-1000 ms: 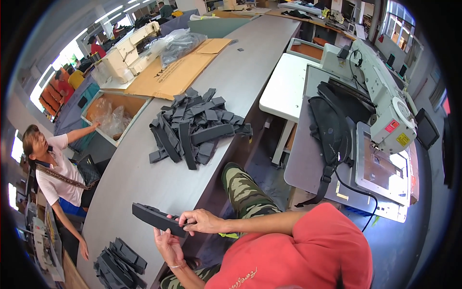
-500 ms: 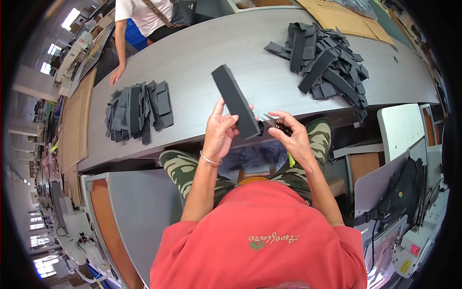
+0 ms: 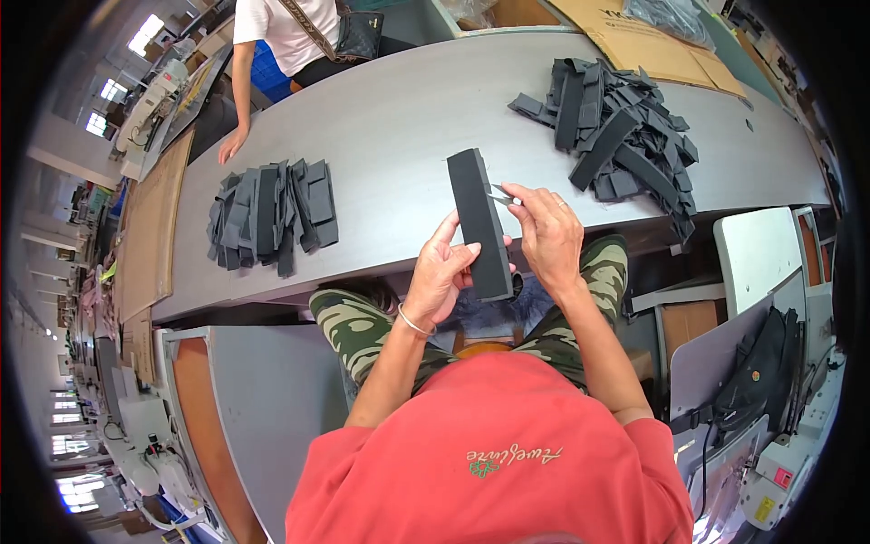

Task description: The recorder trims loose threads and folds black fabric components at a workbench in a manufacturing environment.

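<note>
My left hand (image 3: pixel 441 275) grips a long dark grey padded strip (image 3: pixel 478 220) near its lower end, holding it upright over the near edge of the grey table (image 3: pixel 408 127). My right hand (image 3: pixel 546 233) holds small metal snips (image 3: pixel 501 195) against the strip's right edge. A neat pile of similar dark strips (image 3: pixel 269 216) lies on the table to my left. A loose heap of dark strips (image 3: pixel 616 140) lies at the right.
Another person in a white top (image 3: pixel 281 32) stands at the far side with a hand on the table. Cardboard sheets (image 3: pixel 634 41) lie at the back right. A sewing machine and black bag (image 3: pixel 766 390) stand at my lower right. A second grey table (image 3: pixel 254 399) is at my left.
The view has swung from the sewing machine side toward the table. The strip now stands more upright in my left hand, and my right hand has brought the snips to its edge.
</note>
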The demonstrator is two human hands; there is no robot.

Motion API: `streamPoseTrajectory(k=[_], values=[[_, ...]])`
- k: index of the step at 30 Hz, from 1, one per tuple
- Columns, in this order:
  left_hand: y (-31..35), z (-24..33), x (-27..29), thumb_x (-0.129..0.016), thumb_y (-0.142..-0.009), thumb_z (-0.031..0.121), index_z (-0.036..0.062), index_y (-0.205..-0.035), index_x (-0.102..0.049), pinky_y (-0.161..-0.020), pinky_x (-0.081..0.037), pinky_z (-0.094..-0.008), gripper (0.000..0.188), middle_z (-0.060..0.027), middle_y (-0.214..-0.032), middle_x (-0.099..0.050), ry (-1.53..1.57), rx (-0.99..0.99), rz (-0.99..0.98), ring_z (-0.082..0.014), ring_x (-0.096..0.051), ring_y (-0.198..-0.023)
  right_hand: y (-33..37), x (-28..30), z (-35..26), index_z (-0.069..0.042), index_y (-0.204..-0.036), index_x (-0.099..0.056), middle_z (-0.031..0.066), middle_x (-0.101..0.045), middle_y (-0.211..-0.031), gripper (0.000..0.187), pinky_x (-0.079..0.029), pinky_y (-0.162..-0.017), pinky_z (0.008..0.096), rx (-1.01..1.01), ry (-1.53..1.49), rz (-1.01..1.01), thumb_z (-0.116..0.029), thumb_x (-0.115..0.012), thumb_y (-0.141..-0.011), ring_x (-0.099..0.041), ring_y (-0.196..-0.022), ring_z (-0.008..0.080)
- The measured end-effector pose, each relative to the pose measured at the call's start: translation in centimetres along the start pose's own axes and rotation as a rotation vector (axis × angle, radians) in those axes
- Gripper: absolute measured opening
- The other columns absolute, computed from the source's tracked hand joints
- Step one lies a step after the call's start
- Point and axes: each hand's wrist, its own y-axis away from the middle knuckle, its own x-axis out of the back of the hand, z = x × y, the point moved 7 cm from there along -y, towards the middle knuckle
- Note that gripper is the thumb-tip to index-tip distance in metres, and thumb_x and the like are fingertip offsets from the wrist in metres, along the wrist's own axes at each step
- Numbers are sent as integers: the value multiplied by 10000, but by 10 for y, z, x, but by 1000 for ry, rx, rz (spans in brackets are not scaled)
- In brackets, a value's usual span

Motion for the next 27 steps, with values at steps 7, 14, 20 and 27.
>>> streamPoseTrajectory(k=[7, 14, 20, 27], values=[[1, -3, 0, -540, -918, 97, 52, -1421, -267, -774, -573, -407, 574, -237, -1088, -628, 27, 19, -25, -329, -682, -857, 0, 3, 0, -154, -1067, -661, 38, -579, -773, 259, -445, -631, 344, 8, 56, 30, -125, -655, -810, -566, -710, 225], [-1, -6, 1, -494, -914, 36, 51, -1460, -199, -739, -586, -382, 622, -241, -1057, -640, 66, 23, -51, -312, -691, -818, -1, 6, -2, -155, -1051, -664, 26, -585, -774, 248, -439, -619, 343, 40, 95, 63, -123, -659, -805, -562, -699, 217], [0, -11, 9, -508, -892, 30, 41, -1448, -241, -745, -579, -380, 617, -256, -1054, -632, 54, 32, -33, -296, -687, -827, 1, 6, -2, -137, -967, -676, 22, -605, -760, 165, -448, -622, 339, 40, 97, 32, -111, -657, -804, -575, -687, 217], [3, -8, 9, -474, -882, 0, 29, -1448, -238, -712, -585, -357, 614, -237, -1007, -650, -116, 54, 32, -272, -690, -765, -5, 4, -8, -110, -966, -678, 54, -634, -784, 161, -472, -626, 335, 7, -94, -27, -87, -647, -810, -611, -714, 238]])
